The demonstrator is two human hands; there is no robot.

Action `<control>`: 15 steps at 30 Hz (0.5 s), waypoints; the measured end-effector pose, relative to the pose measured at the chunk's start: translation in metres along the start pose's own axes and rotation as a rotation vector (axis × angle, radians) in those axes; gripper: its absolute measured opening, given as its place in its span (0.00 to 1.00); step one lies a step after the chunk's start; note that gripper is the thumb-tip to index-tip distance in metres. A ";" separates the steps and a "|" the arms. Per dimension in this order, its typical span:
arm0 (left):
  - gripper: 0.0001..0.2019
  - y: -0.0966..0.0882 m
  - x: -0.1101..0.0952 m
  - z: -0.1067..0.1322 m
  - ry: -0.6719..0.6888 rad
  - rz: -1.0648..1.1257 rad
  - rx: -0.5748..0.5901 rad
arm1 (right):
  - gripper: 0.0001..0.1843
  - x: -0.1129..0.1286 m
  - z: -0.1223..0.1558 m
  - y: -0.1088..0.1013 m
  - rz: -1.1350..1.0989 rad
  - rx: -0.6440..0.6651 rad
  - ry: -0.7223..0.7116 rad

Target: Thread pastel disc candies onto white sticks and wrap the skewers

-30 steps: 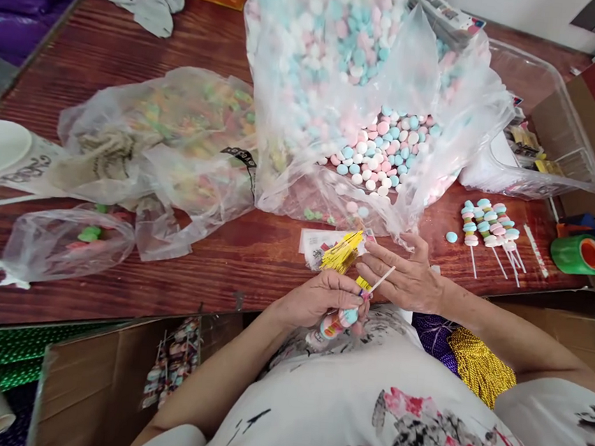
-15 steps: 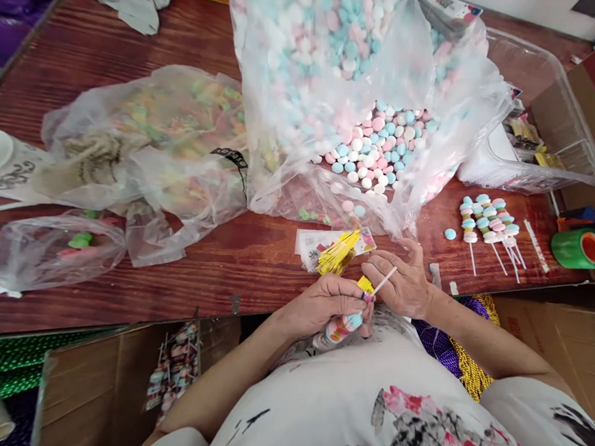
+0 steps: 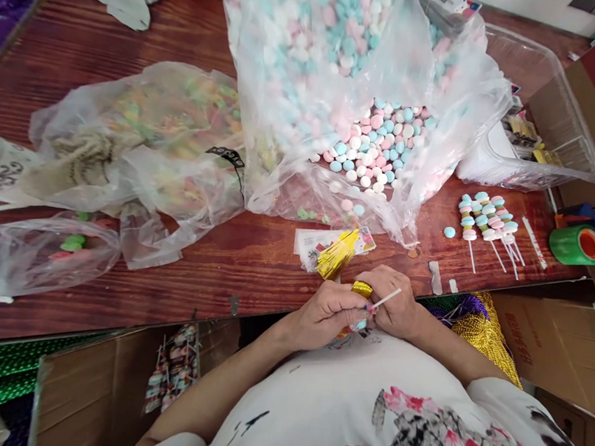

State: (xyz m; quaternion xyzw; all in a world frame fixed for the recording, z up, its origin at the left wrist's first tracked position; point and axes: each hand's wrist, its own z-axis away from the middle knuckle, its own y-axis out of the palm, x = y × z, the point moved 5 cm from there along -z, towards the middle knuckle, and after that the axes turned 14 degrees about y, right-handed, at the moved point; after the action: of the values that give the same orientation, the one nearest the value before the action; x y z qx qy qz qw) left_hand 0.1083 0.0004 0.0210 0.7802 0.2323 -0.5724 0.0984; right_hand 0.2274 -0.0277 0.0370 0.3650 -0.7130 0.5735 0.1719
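A dark reddish-brown wood-grain table (image 3: 251, 264) spans most of the view, and on its far side stands a big, bulging clear plastic bag (image 3: 302, 62) full of round pink, pale blue and white candies, its mouth open toward the person. To its left slumps a smaller cloudy plastic bag (image 3: 181, 121) of green and orange pieces, while below the table's near edge sits an open brown cardboard box (image 3: 86, 392) with finished candy sticks inside. A clear plastic bin (image 3: 523, 173) stands beyond the big bag on the right, and a small knotted clear bag (image 3: 26, 253) lies near the left edge. At the near edge, close to the floral white shirt, the two hands meet: the left hand (image 3: 325, 313) is closed, thumb and fingers pinching a wrapped pastel candy stick (image 3: 358, 324), mostly hidden by the fingers; the right hand (image 3: 392, 302) is half curled beside it, and whether it grips anything cannot be told. A green tape roll (image 3: 563, 244) rests at the right, beside a row of pastel candy skewers (image 3: 487, 217). Just beyond the hands lies a fan of shiny yellow strips (image 3: 337, 253). One curved yellow strip (image 3: 362, 289) shows between the hands, above the slim white stick end (image 3: 387, 300); a lone blue candy (image 3: 449, 232) lies left of the skewers.
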 end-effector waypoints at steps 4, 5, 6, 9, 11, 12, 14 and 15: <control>0.20 0.010 0.005 0.000 0.010 0.020 0.025 | 0.11 0.002 0.001 -0.005 -0.143 0.039 0.029; 0.20 0.012 0.006 0.000 0.020 0.030 0.025 | 0.11 0.002 0.002 -0.005 -0.167 0.054 0.042; 0.20 0.014 0.006 0.000 0.030 0.039 0.021 | 0.11 0.002 0.003 -0.004 -0.185 0.073 0.059; 0.21 0.018 0.007 -0.001 0.038 0.048 -0.008 | 0.12 -0.002 0.006 0.000 -0.249 0.121 0.139; 0.22 0.019 0.005 -0.001 0.031 0.028 -0.034 | 0.13 -0.006 0.008 0.003 -0.344 0.141 0.215; 0.21 0.018 0.004 -0.001 0.028 0.011 -0.050 | 0.14 -0.008 0.008 0.005 -0.405 0.161 0.258; 0.19 0.017 0.000 -0.001 0.030 -0.019 -0.076 | 0.15 -0.013 0.009 0.008 -0.540 0.237 0.337; 0.18 0.017 -0.002 -0.002 0.031 -0.029 -0.077 | 0.16 -0.016 0.010 0.009 -0.605 0.294 0.378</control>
State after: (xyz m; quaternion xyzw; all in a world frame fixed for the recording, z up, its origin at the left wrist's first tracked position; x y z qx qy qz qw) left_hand 0.1174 -0.0139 0.0212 0.7813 0.2669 -0.5521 0.1166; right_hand 0.2337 -0.0311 0.0173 0.4676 -0.4390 0.6502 0.4074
